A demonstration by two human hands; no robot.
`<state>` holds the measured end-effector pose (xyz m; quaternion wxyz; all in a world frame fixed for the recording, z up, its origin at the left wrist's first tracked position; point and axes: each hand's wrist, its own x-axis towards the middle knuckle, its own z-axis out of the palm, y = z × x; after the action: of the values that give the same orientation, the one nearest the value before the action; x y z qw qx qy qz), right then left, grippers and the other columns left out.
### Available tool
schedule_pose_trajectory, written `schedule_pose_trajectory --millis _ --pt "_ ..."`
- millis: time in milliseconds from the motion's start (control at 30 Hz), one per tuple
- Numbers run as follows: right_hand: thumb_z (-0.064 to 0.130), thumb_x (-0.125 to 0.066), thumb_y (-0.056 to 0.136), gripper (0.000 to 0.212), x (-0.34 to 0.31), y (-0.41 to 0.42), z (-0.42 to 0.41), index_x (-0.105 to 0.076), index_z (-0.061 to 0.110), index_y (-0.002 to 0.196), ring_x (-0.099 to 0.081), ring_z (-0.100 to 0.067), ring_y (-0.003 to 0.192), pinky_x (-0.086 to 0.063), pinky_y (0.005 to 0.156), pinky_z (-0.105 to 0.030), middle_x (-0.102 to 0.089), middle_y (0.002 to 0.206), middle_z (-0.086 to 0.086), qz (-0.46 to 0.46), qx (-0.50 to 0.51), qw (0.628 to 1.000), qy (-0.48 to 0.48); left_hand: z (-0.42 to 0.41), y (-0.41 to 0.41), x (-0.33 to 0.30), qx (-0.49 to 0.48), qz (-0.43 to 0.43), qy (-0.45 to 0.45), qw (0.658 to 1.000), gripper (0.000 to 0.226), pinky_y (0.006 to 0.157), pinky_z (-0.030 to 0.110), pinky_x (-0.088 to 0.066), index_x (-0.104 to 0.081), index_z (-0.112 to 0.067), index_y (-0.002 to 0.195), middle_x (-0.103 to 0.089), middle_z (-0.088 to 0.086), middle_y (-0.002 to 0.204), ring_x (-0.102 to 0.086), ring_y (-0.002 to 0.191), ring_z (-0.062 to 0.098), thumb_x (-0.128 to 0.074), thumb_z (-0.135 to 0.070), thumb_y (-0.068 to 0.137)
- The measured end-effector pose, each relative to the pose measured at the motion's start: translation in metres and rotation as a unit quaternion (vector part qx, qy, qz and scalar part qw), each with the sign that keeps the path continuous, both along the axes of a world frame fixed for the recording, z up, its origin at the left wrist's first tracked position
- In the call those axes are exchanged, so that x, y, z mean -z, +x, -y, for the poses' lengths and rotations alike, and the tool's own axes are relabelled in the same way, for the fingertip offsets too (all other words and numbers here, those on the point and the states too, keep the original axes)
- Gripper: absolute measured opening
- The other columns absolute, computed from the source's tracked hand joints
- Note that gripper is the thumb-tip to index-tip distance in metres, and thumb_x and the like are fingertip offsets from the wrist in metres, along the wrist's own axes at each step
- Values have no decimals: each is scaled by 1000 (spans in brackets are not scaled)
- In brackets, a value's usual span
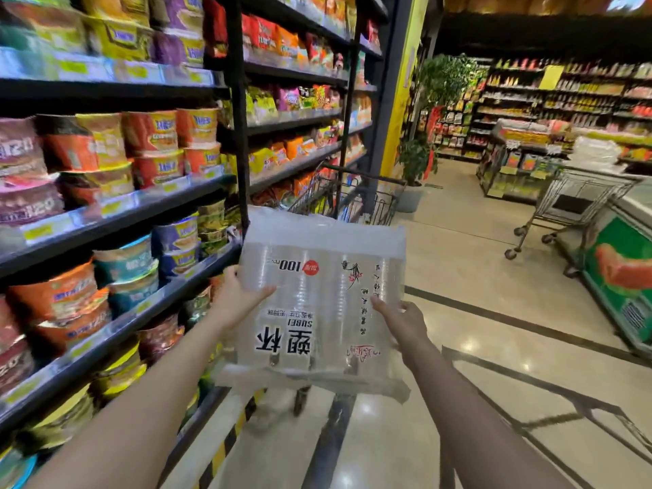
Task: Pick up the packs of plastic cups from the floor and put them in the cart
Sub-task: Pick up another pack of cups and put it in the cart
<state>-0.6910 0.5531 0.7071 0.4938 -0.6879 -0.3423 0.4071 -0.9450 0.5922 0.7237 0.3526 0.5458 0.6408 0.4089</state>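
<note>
Clear crinkled plastic wraps the flat pack of stacked transparent cups [317,305], printed with black characters and a red round mark, which is up off the floor and held in the air between both hands, just near of the dark wire shopping cart [356,199] that stands beside the shelving on the left. So the lift looks done for this pack; what seems left is carrying it forward over the cart's rim and setting it down inside. Something pale and filmy shows in the cart just beyond the pack's far edge, possibly another pack, but I cannot tell. No other packs show on the glossy beige floor [476,284].

The left hand [236,298] grips the pack's left edge, thumb laid across the top face, the other fingers hidden underneath. The right hand [402,319] holds the right edge, thumb on top pointing inward, fingers curled under. Both forearms reach forward and slightly up, the pack tilted with its far edge higher. A second, silver cart [578,202] stands well apart at far right.
</note>
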Motion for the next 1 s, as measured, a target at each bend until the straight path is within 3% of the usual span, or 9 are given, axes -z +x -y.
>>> schedule_pose_trajectory --millis 100,200,267,367,533,633,767,900,1000 --pt "51 -74 69 79 5 7 -81 -49 7 130 -53 -30 122 -43 105 -45 -56 132 -11 4 -21 1000 -22 -76 6 3 -11 -7 -8 1000 74 97 39 -42 -29 -3 130 -52 16 129 -52 119 32 -73 -28 77" --pt "49 -72 73 76 14 8 -163 -51 4 129 -52 -31 123 -42 105 -42 -55 133 -12 0 -31 999 -31 -159 8 11 -26 -25 -17 999 73 92 38 -41 -27 -4 130 -50 14 123 -51 119 33 -71 -31 79" --pt "43 -69 79 71 25 10 -222 -48 -1 130 -51 -33 123 -42 103 -38 -54 133 -15 -2 -43 998 -38 -216 10 17 -26 -44 -22 998 73 88 35 -39 -27 -4 132 -47 14 125 -48 121 33 -69 -35 80" --pt "39 -68 82 75 39 11 -315 -41 -5 136 -48 -34 125 -41 102 -38 -49 137 -17 -22 -62 996 -56 -303 8 25 -16 -71 -22 997 76 95 37 -37 -26 -3 135 -44 16 138 -46 125 33 -67 -36 81" --pt "42 -66 83 89 56 1 -450 -21 2 148 -31 -35 139 -30 111 -47 -27 154 -14 -84 -91 989 -86 -444 -7 33 -14 -125 -52 991 77 86 35 -39 -37 -5 127 -53 15 128 -53 117 32 -74 -44 72" --pt "44 -66 83 93 79 -2 -509 -13 8 151 -30 -36 140 -30 111 -49 -24 155 -13 -100 -69 985 -125 -511 -6 46 7 -178 -74 981 73 94 38 -39 -35 -3 131 -48 17 135 -48 122 34 -69 -40 79" --pt "40 -66 83 81 127 -5 -565 -30 2 145 -40 -34 134 -36 107 -41 -37 148 -13 -109 -18 979 -172 -588 1 86 69 -240 -110 962 74 106 39 -33 -31 2 136 -41 21 142 -42 130 35 -63 -40 84" --pt "43 -66 82 76 179 -21 -591 -43 -4 136 -47 -34 128 -40 106 -39 -46 142 -17 -100 24 964 -246 -641 9 134 115 -273 -173 939 67 104 35 -32 -33 3 136 -42 24 141 -41 131 34 -60 -35 87" --pt "35 -61 87 65 207 -30 -599 -43 -5 136 -48 -35 125 -41 100 -37 -47 140 -20 -104 56 944 -309 -669 9 174 167 -315 -237 904 68 103 34 -36 -33 2 137 -45 24 139 -45 129 35 -55 -41 89"
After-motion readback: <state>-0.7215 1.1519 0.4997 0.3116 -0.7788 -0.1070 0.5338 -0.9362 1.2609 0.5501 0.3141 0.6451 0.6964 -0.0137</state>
